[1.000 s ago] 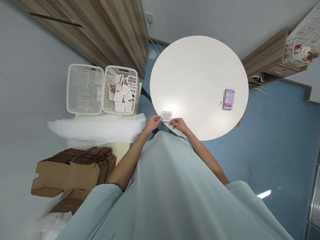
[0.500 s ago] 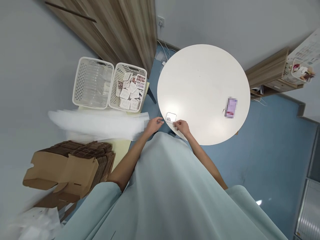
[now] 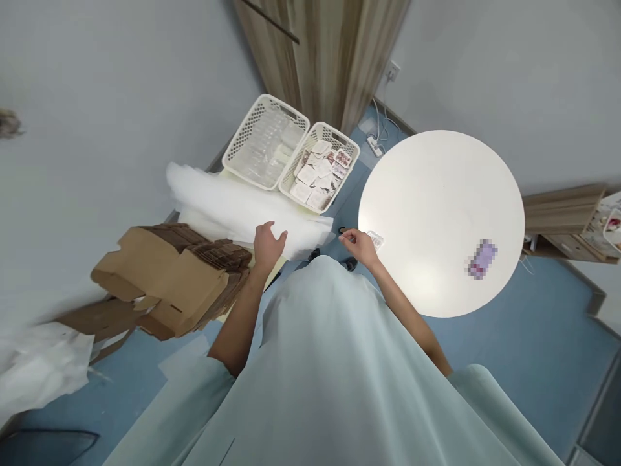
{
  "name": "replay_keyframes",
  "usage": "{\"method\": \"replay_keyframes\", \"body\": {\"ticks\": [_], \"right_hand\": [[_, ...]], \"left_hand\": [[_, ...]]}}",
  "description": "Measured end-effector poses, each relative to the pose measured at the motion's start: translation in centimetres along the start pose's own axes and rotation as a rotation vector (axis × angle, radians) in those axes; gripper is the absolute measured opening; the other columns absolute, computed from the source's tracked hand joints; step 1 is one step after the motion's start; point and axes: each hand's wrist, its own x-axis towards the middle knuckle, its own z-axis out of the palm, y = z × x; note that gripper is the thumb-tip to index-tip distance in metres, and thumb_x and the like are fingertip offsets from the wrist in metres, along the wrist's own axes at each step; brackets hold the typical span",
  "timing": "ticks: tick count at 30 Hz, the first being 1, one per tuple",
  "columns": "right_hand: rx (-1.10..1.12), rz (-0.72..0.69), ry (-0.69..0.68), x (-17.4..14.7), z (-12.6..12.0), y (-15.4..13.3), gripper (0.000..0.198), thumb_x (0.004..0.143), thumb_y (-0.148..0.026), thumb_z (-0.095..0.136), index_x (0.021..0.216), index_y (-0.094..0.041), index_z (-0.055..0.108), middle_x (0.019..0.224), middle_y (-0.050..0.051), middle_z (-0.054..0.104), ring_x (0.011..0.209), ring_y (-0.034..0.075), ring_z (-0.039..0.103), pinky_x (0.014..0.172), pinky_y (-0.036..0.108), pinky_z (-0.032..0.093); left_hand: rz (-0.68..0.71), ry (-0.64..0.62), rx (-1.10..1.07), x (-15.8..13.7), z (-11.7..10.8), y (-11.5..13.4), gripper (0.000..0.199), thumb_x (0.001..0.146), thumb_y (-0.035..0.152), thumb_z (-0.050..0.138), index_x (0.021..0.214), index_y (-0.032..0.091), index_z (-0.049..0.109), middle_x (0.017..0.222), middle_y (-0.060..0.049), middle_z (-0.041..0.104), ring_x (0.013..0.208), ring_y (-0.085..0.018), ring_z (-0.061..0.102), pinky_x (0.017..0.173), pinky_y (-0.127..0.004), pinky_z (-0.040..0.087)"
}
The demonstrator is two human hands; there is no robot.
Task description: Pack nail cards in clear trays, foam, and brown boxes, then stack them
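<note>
My left hand (image 3: 269, 244) is over the near edge of a stack of white foam sheets (image 3: 242, 204). Its thumb and fingers are spread with nothing between them; whether it touches the sheets I cannot tell. At the left rim of a round white table (image 3: 441, 194) lies a small clear plastic case (image 3: 376, 241), partly covered by my right hand (image 3: 358, 244). That hand reaches past the rim, its fingers loosely bent and holding nothing that I can see.
Behind the foam stand a white basket (image 3: 236, 144) of clear plastic boxes and another basket (image 3: 353, 157) of white cards. Folded brown cardboard boxes (image 3: 165, 272) are stacked at the left. A blurred purple object (image 3: 482, 259) lies on the table. A power strip (image 3: 374, 146) is on the floor.
My view has turned left. My left hand has moved away from the case to the foam sheets and spread its fingers. My right hand has let go of the case, which stays on the table.
</note>
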Motion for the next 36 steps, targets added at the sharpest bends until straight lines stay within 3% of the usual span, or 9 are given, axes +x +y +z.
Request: {"method": "replay_keyframes", "body": {"ticks": [3,6,11,14,18,23,29,36], "right_hand": [[-0.039,-0.047,-0.04,1.1,2.0,-2.1,0.018,0.093,-0.04,0.066,0.093,-0.024,0.073,0.098,0.003,0.078,0.079,0.019,0.068,0.073,0.032,0.05],[-0.063,-0.061,-0.079,1.6,3.7,-3.7,0.018,0.093,-0.039,0.066,0.095,-0.024,0.074,0.093,0.002,0.078,0.077,0.019,0.067,0.073,0.032,0.049],[-0.077,-0.066,-0.106,1.5,5.4,-5.3,0.019,0.093,-0.041,0.066,0.095,-0.024,0.075,0.092,0.002,0.078,0.077,0.019,0.067,0.075,0.032,0.049],[-0.08,-0.049,-0.112,1.0,6.0,-5.8,0.018,0.093,-0.04,0.065,0.094,-0.024,0.074,0.094,0.002,0.078,0.076,0.019,0.067,0.074,0.033,0.049],[-0.08,-0.042,-0.122,0.6,6.6,-6.2,0.017,0.093,-0.039,0.065,0.093,-0.024,0.073,0.095,0.002,0.078,0.074,0.018,0.067,0.074,0.032,0.048],[-0.115,-0.041,-0.134,0.3,7.1,-6.8,0.017,0.093,-0.039,0.065,0.092,-0.024,0.073,0.095,0.001,0.078,0.074,0.018,0.067,0.073,0.033,0.048],[-0.14,-0.114,-0.163,0.7,7.1,-8.2,0.019,0.094,-0.042,0.065,0.093,-0.025,0.073,0.095,0.003,0.078,0.082,0.021,0.068,0.077,0.033,0.05],[0.034,-0.223,-0.15,1.7,7.1,-10.8,0.046,0.097,-0.064,0.06,0.107,-0.022,0.074,0.112,0.007,0.077,0.104,0.024,0.07,0.092,0.036,0.054]], "left_hand": [[-0.063,0.083,0.074,2.6,-1.5,-2.7,0.063,0.09,0.025,0.065,0.147,0.005,0.047,0.155,-0.028,0.047,0.145,-0.04,0.047,0.122,-0.052,0.039],[-0.126,0.082,0.163,5.2,-2.4,-4.3,0.068,0.087,0.015,0.061,0.151,0.001,0.04,0.164,-0.032,0.034,0.147,-0.043,0.042,0.121,-0.054,0.039],[-0.14,-0.017,0.315,7.3,-2.8,-5.0,0.057,0.088,0.017,0.061,0.14,-0.001,0.048,0.143,-0.032,0.054,0.136,-0.043,0.048,0.111,-0.052,0.045],[-0.108,-0.038,0.379,7.3,-2.7,-5.3,0.051,0.091,0.022,0.062,0.137,0.002,0.052,0.137,-0.03,0.059,0.131,-0.042,0.051,0.108,-0.05,0.046],[-0.066,-0.081,0.408,6.8,-2.8,-5.8,0.043,0.094,0.024,0.059,0.132,0.005,0.059,0.131,-0.027,0.065,0.124,-0.04,0.057,0.101,-0.046,0.048],[-0.024,-0.136,0.372,5.9,-3.5,-5.6,0.035,0.102,0.022,0.042,0.115,0.012,0.073,0.117,-0.023,0.072,0.109,-0.037,0.064,0.088,-0.045,0.05],[0.102,0.021,0.245,2.9,-4.9,-3.5,0.033,0.1,0.021,0.045,0.11,0.014,0.076,0.115,-0.02,0.074,0.102,-0.035,0.068,0.082,-0.042,0.05],[0.398,0.13,-0.055,-2.6,-5.9,0.8,0.015,0.096,0.022,0.059,0.101,0.022,0.073,0.11,-0.005,0.077,0.078,-0.018,0.07,0.077,-0.032,0.052]]}}
